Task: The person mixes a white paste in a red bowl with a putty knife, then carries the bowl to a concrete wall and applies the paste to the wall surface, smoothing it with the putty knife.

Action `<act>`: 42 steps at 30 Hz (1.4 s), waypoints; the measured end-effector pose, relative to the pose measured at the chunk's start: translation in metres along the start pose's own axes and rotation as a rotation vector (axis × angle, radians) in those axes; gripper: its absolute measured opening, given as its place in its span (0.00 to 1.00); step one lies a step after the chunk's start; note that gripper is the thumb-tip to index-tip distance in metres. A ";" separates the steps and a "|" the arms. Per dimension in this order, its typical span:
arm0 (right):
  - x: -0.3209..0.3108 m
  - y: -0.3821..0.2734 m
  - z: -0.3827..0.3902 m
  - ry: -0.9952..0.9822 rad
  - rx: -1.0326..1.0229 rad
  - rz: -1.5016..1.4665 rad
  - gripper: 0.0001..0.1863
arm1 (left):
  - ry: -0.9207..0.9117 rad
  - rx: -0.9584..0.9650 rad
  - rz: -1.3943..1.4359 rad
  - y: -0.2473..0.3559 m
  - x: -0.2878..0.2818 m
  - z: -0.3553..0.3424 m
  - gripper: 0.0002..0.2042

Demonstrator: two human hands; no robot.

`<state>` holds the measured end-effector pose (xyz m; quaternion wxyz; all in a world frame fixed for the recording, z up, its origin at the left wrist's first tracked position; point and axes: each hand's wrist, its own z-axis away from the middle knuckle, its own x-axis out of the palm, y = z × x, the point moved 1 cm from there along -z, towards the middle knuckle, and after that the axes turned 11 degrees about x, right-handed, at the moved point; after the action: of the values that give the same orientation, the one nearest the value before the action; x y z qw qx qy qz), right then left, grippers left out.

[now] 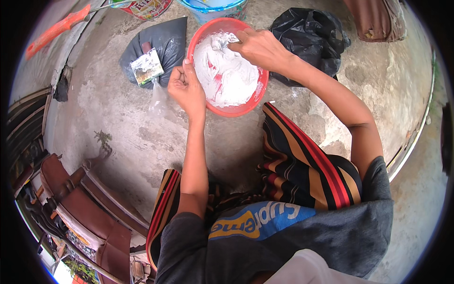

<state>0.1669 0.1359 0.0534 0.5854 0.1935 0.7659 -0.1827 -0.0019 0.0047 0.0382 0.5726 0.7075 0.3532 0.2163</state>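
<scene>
A red plastic basin (262, 90) stands on the concrete floor before me, tilted slightly. Thick white paste (234, 80) covers much of its inside, with streaks of red plastic showing through. At its left rim, my left hand (187, 88) is closed, thumb laid along the edge. My right hand (259, 47) reaches over the far right rim with its fingers closed. Beneath those fingers a greyish, paste-smeared end of something dips into the paste; its kind is hidden by the hand and the paste.
Left of the basin lies a tied dark plastic bag (163, 42) with a card-sized picture packet (147, 67) on it. A blue bucket (213, 12) stands behind. A crumpled black bag (307, 42) lies at right. An orange-handled tool (59, 31) and brown seat (90, 213) are left.
</scene>
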 end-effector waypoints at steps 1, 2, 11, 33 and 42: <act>0.005 0.003 0.002 -0.074 0.021 -0.001 0.14 | -0.027 -0.016 -0.010 0.003 -0.003 -0.006 0.19; 0.012 0.006 0.006 -0.148 0.042 -0.003 0.13 | -0.054 -0.031 -0.020 0.004 -0.003 -0.008 0.19; -0.017 0.045 -0.027 -0.259 0.205 -0.533 0.16 | -0.187 -0.014 0.039 -0.007 -0.009 -0.032 0.18; 0.003 0.083 -0.005 -0.148 0.357 -0.417 0.17 | -0.239 0.019 -0.136 0.000 0.002 -0.033 0.18; -0.038 0.053 -0.019 -0.095 0.182 -0.213 0.15 | -0.205 0.042 -0.221 0.003 0.004 -0.030 0.19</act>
<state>0.1872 0.1884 0.0918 0.5784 0.1545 0.7337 -0.3214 -0.0195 0.0275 0.0482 0.6111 0.6945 0.3730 0.0714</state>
